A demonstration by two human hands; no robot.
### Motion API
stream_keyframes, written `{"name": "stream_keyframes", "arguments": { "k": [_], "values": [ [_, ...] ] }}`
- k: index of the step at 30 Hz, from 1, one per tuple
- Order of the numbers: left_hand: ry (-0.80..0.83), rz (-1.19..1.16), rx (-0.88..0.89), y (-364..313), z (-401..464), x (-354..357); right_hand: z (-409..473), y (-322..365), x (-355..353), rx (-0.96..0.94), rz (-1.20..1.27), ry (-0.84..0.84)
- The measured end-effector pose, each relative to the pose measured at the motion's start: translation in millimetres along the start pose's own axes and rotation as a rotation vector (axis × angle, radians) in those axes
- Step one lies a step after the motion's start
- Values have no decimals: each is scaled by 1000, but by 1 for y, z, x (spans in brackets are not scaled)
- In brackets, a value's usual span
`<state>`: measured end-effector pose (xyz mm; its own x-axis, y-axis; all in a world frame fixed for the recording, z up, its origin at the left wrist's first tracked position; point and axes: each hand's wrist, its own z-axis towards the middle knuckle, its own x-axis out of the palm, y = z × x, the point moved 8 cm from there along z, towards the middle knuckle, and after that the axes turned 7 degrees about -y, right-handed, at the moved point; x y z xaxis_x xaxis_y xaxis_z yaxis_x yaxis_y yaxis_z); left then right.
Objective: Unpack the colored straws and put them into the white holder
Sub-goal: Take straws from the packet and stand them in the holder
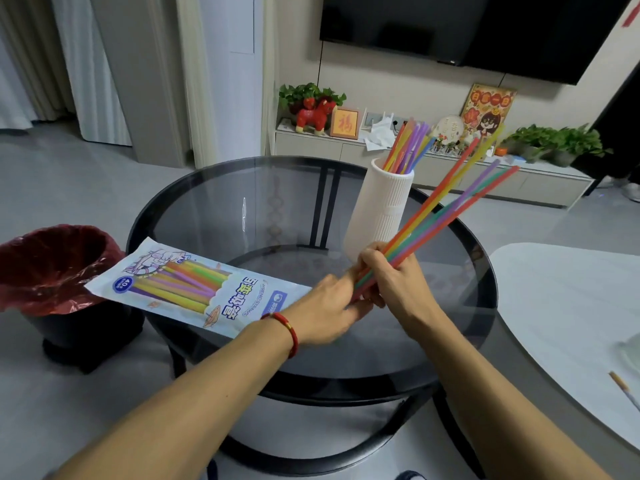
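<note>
Squaring a bunch of straws before loading
Right hand grips straws; left hand pinches their ends. Level the tips, then aim at the holder at 12 o'clock.

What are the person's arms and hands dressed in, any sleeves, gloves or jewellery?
Both forearms are bare, with no sleeves in view, and neither the left hand nor the right hand wears a glove. The only thing worn is a thin red cord bracelet with a small gold-coloured bead, around the left wrist. No rings or watch show from this view.
</note>
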<state>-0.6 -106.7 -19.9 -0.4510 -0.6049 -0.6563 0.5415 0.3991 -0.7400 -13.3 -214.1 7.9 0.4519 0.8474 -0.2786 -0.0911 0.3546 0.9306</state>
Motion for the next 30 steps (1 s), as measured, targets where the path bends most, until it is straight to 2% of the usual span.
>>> {"name": "stream_keyframes", "arguments": {
  "k": [2,5,7,9,10,12,15,16,17,20,25,30],
  "values": [
    [-19,65,-63,4,-2,2,-1,-6,2,62,49,-10],
    [-118,279,-32,6,-1,-7,1,-9,-3,148,195,-29],
    [-169,379,14,4,0,-15,4,-10,-16,175,282,-125],
    [-175,374,17,4,1,-20,8,-5,-32,125,292,-225],
    [-178,310,-16,6,1,-23,8,-2,-37,95,290,-252],
    [-246,-44,-165,9,2,-27,8,5,-42,41,297,-260],
    [-379,-1106,-452,14,-1,-21,6,15,-40,-42,283,-243],
    [-429,-1360,-517,16,-3,-18,6,17,-36,-56,272,-227],
    [-461,-1492,-567,19,-2,-17,5,17,-31,-63,261,-209],
    [-502,-1570,-612,24,-3,-17,5,15,-20,-50,234,-166],
    [-458,-1573,-560,18,2,-23,17,16,-35,-40,269,-185],
    [-514,-1533,-566,25,4,-30,56,42,-95,-60,443,-477]
  ]
}}
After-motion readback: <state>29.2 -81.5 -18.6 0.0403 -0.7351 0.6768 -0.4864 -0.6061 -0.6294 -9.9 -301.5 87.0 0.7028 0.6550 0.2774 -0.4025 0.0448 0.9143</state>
